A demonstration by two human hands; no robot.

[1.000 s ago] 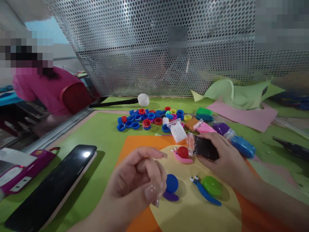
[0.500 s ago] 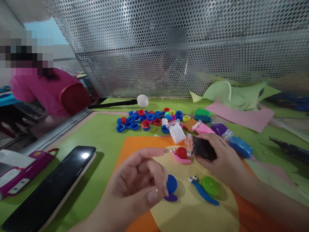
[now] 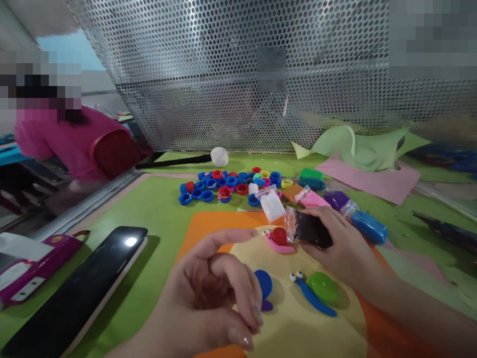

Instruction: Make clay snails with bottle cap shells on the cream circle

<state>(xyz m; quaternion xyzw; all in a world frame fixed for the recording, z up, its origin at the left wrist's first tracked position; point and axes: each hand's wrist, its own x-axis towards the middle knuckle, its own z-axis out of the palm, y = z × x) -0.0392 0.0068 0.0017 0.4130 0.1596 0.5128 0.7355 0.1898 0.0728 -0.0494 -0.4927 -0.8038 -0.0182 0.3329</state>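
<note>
My left hand (image 3: pixel 208 298) hovers low over the orange sheet (image 3: pixel 208 223), index finger stretched out, thumb pressed against the curled middle fingers; whatever is pinched there is hidden. Just right of it lies a blue cap on a purple clay bit (image 3: pixel 265 287) on the yellow paper disc (image 3: pixel 298 328). My right hand (image 3: pixel 345 251) grips a black clay packet (image 3: pixel 312 229) in clear wrap, resting at the disc's far edge. Next to the packet sits a pink clay snail with a red cap shell (image 3: pixel 278 238). A blue clay snail with a green cap shell (image 3: pixel 316 289) lies nearer me.
A heap of blue and red bottle caps (image 3: pixel 223 185) and packets of white (image 3: pixel 272 205), pink (image 3: pixel 313 199) and blue clay (image 3: pixel 368 226) lie behind. A black phone (image 3: pixel 82 283) and pink device (image 3: pixel 26 271) are left. A perforated metal screen (image 3: pixel 238 74) backs the table; a person in pink (image 3: pixel 74 144) is beyond.
My left thumb and curled fingers have rubbed together and dropped slightly lower, covering more of the blue cap. The right hand and black packet have barely moved.
</note>
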